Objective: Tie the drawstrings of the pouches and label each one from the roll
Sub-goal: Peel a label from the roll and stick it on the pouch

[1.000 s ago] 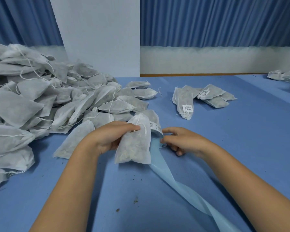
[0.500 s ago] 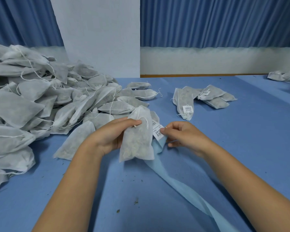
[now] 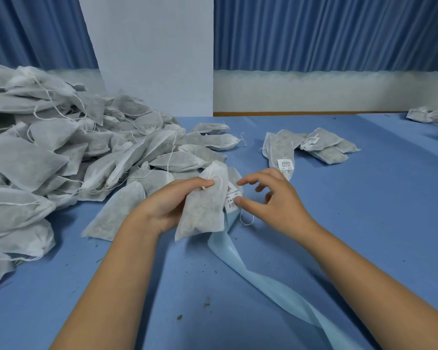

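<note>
Head view: your left hand (image 3: 166,207) grips the pouch (image 3: 200,215) by its neck over the middle of the worktop (image 3: 364,223). Your right hand (image 3: 281,203), fingers spread loose, touches the label (image 3: 229,203) beside it with its thumb.

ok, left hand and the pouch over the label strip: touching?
Touching. The head view shows the left hand gripping the pouch, its thumb pressed across the front just below the gathered neck.
</note>
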A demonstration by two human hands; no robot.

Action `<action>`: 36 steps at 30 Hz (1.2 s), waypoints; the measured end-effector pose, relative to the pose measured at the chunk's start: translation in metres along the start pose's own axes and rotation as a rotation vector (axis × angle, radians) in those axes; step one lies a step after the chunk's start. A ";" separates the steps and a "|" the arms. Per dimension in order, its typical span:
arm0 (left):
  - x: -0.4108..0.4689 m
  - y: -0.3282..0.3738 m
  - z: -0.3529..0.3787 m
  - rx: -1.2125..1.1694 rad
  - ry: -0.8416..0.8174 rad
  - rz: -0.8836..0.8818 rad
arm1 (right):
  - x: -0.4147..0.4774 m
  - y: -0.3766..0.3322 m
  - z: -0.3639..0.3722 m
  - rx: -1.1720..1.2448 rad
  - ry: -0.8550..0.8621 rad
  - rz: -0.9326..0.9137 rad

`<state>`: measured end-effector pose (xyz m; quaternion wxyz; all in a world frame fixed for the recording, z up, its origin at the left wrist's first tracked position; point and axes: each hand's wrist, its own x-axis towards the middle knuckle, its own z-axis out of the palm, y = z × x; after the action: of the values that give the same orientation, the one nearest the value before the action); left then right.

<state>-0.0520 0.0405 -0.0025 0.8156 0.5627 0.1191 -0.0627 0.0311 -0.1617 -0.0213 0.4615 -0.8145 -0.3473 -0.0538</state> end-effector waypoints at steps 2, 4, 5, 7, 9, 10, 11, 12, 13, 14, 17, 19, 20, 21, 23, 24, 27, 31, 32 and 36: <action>0.000 -0.001 0.000 -0.013 -0.025 0.000 | -0.002 -0.001 0.003 -0.008 -0.006 -0.039; -0.002 0.000 0.001 -0.011 -0.032 0.000 | -0.003 -0.002 0.005 -0.001 0.016 -0.074; -0.002 0.000 0.001 -0.015 -0.034 0.000 | -0.004 -0.002 0.006 -0.006 0.030 -0.092; -0.003 0.000 0.003 -0.037 -0.041 -0.003 | -0.005 -0.003 0.006 -0.033 0.069 -0.133; -0.003 0.001 0.003 -0.051 -0.032 -0.001 | -0.006 -0.004 0.007 -0.052 0.112 -0.172; -0.002 0.001 0.003 -0.050 -0.018 0.001 | -0.006 -0.004 0.007 -0.049 0.127 -0.181; -0.002 0.001 0.004 -0.038 -0.003 0.001 | -0.007 -0.005 0.007 -0.033 0.133 -0.180; -0.001 0.001 0.004 -0.025 0.006 -0.001 | -0.007 -0.006 0.007 -0.007 0.132 -0.172; -0.001 0.001 0.004 -0.013 0.012 0.000 | -0.007 -0.007 0.006 0.030 0.129 -0.162; -0.001 0.000 0.004 -0.009 0.016 0.000 | -0.007 -0.008 0.005 0.079 0.131 -0.153; -0.001 0.001 0.002 0.031 0.044 0.018 | -0.005 -0.013 0.001 0.279 0.211 -0.091; -0.001 0.001 0.001 0.109 0.088 0.026 | -0.002 -0.015 -0.003 0.423 0.325 -0.028; -0.001 0.001 0.002 0.159 0.109 0.026 | 0.000 -0.014 -0.005 0.473 0.361 0.002; 0.000 0.000 0.002 0.218 0.120 0.026 | 0.001 -0.014 -0.007 0.489 0.365 0.032; -0.001 -0.001 0.006 0.376 0.112 0.038 | 0.002 -0.014 -0.008 0.455 0.267 0.075; -0.001 -0.002 0.009 0.473 0.105 0.053 | 0.001 -0.014 -0.006 0.445 0.185 0.093; -0.002 -0.004 0.014 0.659 0.049 0.114 | -0.001 -0.014 0.001 0.471 -0.019 0.136; -0.007 -0.003 0.017 0.713 -0.092 0.103 | -0.002 -0.013 0.002 0.519 -0.050 0.173; -0.008 -0.003 0.017 0.710 -0.113 0.100 | -0.002 -0.013 0.001 0.536 -0.029 0.197; -0.007 -0.003 0.016 0.679 -0.099 0.086 | 0.001 -0.009 -0.002 0.649 0.010 0.276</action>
<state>-0.0571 0.0246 0.0017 0.5885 0.8028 0.0280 -0.0912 0.0273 -0.1596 -0.0132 0.7011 -0.6643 -0.2305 0.1183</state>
